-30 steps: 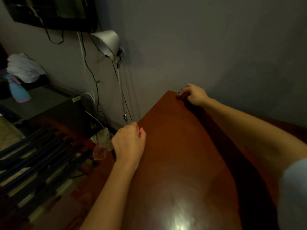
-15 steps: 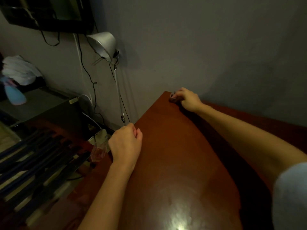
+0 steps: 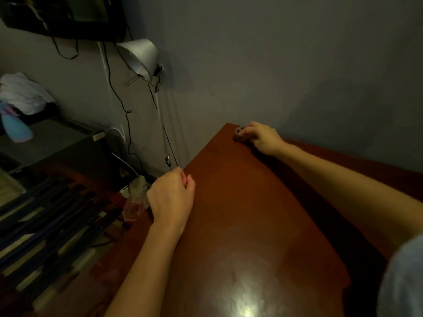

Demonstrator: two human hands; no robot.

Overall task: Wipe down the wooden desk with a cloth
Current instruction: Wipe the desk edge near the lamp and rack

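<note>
Two hands on the bench [image 3: 251, 213]: right hand [image 3: 263, 137], fingers curled onto a small dark cloth [image 3: 242, 137] at the far corner, could shove it off the edge; left hand [image 3: 170, 199], fingers loosely closed, could snag the lamp cord [image 3: 169, 143].

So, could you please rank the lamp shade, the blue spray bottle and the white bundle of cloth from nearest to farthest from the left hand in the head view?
From the left hand:
1. Lamp shade, above it, against the wall.
2. Blue spray bottle, far left on the dark side surface.
3. White bundle of cloth, far left, just behind the bottle; these two are nearly level.
</note>
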